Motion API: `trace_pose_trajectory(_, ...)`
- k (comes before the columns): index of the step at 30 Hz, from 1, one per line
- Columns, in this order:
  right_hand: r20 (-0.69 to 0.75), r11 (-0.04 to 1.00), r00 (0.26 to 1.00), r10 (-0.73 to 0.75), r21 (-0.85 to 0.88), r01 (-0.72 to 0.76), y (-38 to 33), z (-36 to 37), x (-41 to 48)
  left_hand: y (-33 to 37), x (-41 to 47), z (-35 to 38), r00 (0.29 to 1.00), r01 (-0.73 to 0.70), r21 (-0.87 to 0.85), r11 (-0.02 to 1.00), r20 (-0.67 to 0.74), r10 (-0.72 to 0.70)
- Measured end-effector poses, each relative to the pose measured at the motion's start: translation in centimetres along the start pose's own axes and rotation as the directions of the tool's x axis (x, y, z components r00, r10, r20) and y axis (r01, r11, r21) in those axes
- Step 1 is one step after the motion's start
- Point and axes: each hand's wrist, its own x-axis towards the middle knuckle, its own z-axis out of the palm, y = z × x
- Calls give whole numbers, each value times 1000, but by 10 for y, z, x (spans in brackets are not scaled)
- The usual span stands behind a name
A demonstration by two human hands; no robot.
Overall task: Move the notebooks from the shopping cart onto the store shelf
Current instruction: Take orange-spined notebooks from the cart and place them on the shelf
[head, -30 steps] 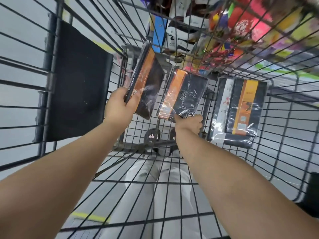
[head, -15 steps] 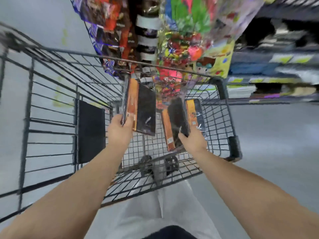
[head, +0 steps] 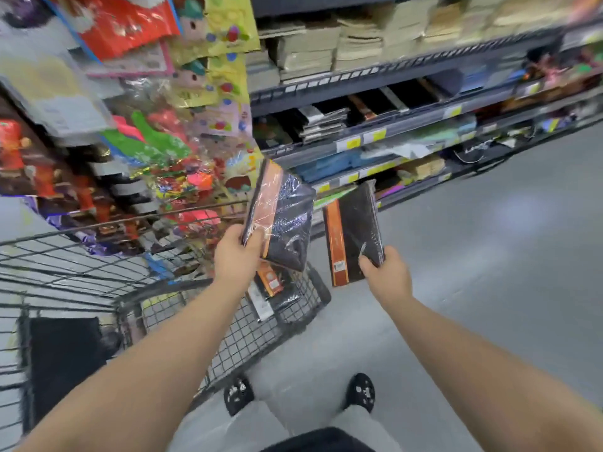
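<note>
Left notebook (head: 284, 216) above left hand (head: 236, 256), lower corner in its fingers' pinch; right notebook (head: 354, 230) likewise in right hand (head: 388, 274).

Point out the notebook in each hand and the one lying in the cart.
left-hand notebook (head: 290, 223), head view, middle of black cover.
right-hand notebook (head: 359, 223), head view, middle of black cover.
cart notebook (head: 271, 282), head view, orange strip.
</note>
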Motion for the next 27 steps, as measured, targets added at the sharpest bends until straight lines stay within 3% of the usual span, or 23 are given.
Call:
trace_pose_trajectory(7,-28,999,999,20,46,-19,79,-112,57,52,-37,126,1000,-3,47,999,31,1)
trace_pose_trajectory(13,-32,995,998,47,92,-44,111,-168,115,77,-41,190,996,71,68,995,49,-74)
trace_pose_trajectory(27,126,905,982,138,386,-177,61,-196,310,158,86,303,965,194,-43,980,186,-183)
